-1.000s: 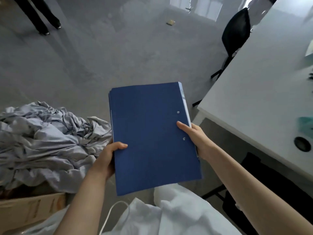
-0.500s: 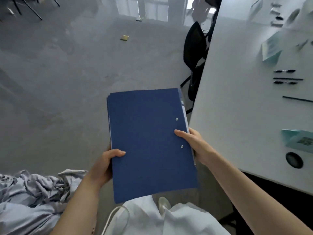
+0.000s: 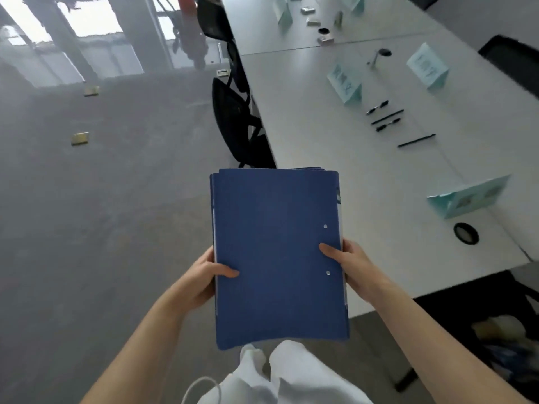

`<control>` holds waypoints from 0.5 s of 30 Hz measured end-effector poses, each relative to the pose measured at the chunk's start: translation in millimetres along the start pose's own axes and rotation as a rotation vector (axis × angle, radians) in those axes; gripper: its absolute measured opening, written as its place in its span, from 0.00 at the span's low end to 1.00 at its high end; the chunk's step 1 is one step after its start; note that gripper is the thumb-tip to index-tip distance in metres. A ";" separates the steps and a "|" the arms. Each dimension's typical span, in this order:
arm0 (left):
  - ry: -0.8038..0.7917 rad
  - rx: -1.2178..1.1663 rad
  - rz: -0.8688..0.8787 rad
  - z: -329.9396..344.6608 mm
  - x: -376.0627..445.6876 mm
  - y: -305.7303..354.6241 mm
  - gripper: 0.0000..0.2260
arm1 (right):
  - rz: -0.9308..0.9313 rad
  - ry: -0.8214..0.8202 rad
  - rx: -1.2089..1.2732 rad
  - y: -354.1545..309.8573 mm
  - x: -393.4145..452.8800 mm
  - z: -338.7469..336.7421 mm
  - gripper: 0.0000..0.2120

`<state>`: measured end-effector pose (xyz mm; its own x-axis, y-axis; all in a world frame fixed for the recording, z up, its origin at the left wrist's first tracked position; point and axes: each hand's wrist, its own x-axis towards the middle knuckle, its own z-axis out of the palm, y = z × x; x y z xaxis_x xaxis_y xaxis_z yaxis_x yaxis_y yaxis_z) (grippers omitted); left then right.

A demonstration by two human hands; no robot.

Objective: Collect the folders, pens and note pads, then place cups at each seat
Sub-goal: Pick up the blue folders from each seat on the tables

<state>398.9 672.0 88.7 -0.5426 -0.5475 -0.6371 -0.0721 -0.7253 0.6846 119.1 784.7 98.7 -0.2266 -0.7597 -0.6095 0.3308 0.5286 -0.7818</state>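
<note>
A stack of blue folders [image 3: 277, 252] is held flat in front of me, above the floor by the table's near corner. My left hand [image 3: 204, 278] grips its left edge, thumb on top. My right hand [image 3: 353, 266] grips the right edge near two metal rivets. Several black pens [image 3: 386, 116] lie on the long white table [image 3: 320, 135] to the right, with one more pen [image 3: 416, 140] lying apart and nearer to me. No cups or note pads are in view.
Teal folded name cards [image 3: 345, 83] [image 3: 427, 67] [image 3: 466, 196] stand on the table, which has a round cable hole [image 3: 465, 233]. Black chairs [image 3: 233, 118] are pushed in along its left side. Grey carpet with small brass floor plates [image 3: 79, 138] lies to the left.
My view has swung right from a pile of grey cloth and a box to the long table. The folders stay held in both hands, now squarer to me.
</note>
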 end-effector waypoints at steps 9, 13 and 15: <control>-0.153 0.191 -0.097 64.2 120.4 81.4 0.38 | -0.132 0.275 0.158 -25.4 30.5 -50.8 0.18; -0.183 0.277 -0.097 90.8 161.7 103.3 0.35 | -0.192 0.349 0.137 -39.6 40.7 -74.8 0.19; -0.213 0.309 -0.091 103.5 179.4 112.8 0.35 | -0.232 0.388 0.094 -46.7 43.1 -85.4 0.21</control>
<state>206.8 535.1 88.3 -0.6818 -0.3640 -0.6345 -0.3588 -0.5894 0.7237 15.6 759.6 97.8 -0.6247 -0.6462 -0.4384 0.3089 0.3112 -0.8988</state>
